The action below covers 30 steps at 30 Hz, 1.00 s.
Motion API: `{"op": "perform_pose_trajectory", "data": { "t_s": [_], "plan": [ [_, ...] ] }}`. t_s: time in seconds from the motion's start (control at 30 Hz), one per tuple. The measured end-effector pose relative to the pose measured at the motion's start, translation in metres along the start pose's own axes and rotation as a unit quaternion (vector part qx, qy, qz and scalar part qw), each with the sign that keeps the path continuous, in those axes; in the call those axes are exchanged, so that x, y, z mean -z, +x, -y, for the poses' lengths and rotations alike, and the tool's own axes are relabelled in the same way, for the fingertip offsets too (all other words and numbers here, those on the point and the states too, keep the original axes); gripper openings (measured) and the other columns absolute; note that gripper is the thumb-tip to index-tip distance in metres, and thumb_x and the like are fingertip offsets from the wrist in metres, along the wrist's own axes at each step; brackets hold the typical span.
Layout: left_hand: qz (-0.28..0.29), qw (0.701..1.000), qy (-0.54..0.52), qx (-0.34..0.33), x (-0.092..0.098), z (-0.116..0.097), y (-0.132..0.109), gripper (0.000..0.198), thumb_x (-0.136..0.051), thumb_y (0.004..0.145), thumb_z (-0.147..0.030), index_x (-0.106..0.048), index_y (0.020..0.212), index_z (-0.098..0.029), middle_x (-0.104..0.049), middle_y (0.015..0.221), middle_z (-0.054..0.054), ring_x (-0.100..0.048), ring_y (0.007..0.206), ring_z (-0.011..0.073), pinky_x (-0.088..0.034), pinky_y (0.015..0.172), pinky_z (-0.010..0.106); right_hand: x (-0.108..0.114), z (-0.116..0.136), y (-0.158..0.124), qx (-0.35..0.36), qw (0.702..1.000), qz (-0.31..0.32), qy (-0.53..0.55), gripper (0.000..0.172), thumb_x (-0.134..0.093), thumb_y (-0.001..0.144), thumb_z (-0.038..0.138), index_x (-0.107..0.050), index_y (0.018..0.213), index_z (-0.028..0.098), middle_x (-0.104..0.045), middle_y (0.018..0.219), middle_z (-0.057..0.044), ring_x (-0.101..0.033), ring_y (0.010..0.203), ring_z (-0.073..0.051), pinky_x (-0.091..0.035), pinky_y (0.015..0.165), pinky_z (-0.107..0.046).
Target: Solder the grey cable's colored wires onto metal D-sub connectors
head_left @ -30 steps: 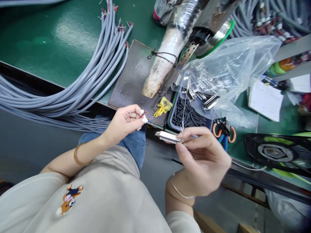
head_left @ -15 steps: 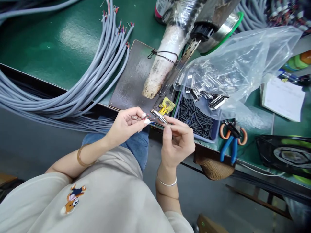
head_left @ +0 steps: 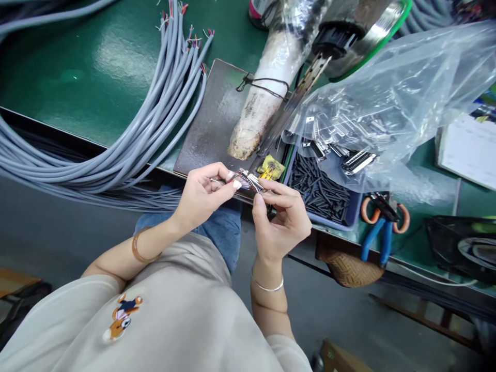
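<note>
My left hand [head_left: 205,199] pinches the end of a grey cable, with thin coloured wires [head_left: 239,179] fanning out past the fingertips. Between finger and thumb, my right hand [head_left: 281,217] holds a small metal multi-pin connector [head_left: 251,181]. The wires lie against or very near the connector's pin side; actual contact is too small to tell. Just behind the connector, a yellow piece with yellow wires [head_left: 272,168] rests by the dark board's edge. A white wrapped tool stand [head_left: 251,119] slants down over the dark board [head_left: 205,119].
Grey cables [head_left: 143,139] curve across the left. On the right are a tray of black sleeves [head_left: 318,188], a clear bag of connectors [head_left: 360,119], pliers [head_left: 382,227], a solder spool [head_left: 382,41] and white paper [head_left: 470,150]. A woven item [head_left: 352,266] hangs below the table edge.
The wires and connector have come together, with the wires now overlapping the connector's row of pins. The view has shifted slightly, and things on the right appear farther right.
</note>
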<state>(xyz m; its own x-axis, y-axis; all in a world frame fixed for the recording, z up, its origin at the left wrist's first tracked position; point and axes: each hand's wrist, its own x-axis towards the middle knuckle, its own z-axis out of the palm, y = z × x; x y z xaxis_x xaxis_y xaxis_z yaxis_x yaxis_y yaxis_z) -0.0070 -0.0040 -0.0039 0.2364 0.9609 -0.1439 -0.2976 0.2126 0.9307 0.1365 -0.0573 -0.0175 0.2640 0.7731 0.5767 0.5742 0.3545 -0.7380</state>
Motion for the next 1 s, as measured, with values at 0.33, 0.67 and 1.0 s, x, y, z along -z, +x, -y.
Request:
{"op": "perform_pose_trajectory", "data": {
  "t_s": [0.33,0.67,1.0],
  "plan": [
    [0.019,0.998,-0.006,-0.064,-0.001,0.001,0.004,0.024,-0.078,0.079,-0.021,-0.057,0.067,-0.016,-0.071,0.074,0.0,-0.039,0.046,0.0016,-0.036,0.045,0.017,-0.003,-0.003,0.003,0.015,1.0,-0.003,0.025,0.017,-0.072,0.086,0.007,-0.066,0.091,0.022,-0.077,0.106,-0.003,-0.075,0.095,-0.018,-0.065,0.08,-0.035],
    [0.006,0.997,0.036,-0.069,-0.004,-0.007,0.006,0.027,-0.079,0.078,-0.028,-0.056,0.067,-0.017,-0.063,0.069,-0.001,-0.045,0.052,0.0052,-0.039,0.046,0.018,-0.001,-0.001,0.011,0.057,0.998,-0.006,-0.029,0.016,-0.074,0.085,0.009,-0.068,0.091,0.023,-0.079,0.104,-0.002,-0.077,0.091,-0.018,-0.065,0.077,-0.034],
    [0.015,0.999,0.034,-0.038,-0.001,-0.004,0.006,0.027,-0.079,0.075,-0.023,-0.055,0.065,-0.017,-0.069,0.072,0.001,-0.051,0.054,0.0062,-0.042,0.048,0.017,0.0,-0.007,0.006,0.107,0.993,-0.014,-0.049,0.018,-0.076,0.082,0.007,-0.066,0.089,0.021,-0.08,0.102,-0.003,-0.077,0.089,-0.016,-0.064,0.076,-0.03]
  ]
}}
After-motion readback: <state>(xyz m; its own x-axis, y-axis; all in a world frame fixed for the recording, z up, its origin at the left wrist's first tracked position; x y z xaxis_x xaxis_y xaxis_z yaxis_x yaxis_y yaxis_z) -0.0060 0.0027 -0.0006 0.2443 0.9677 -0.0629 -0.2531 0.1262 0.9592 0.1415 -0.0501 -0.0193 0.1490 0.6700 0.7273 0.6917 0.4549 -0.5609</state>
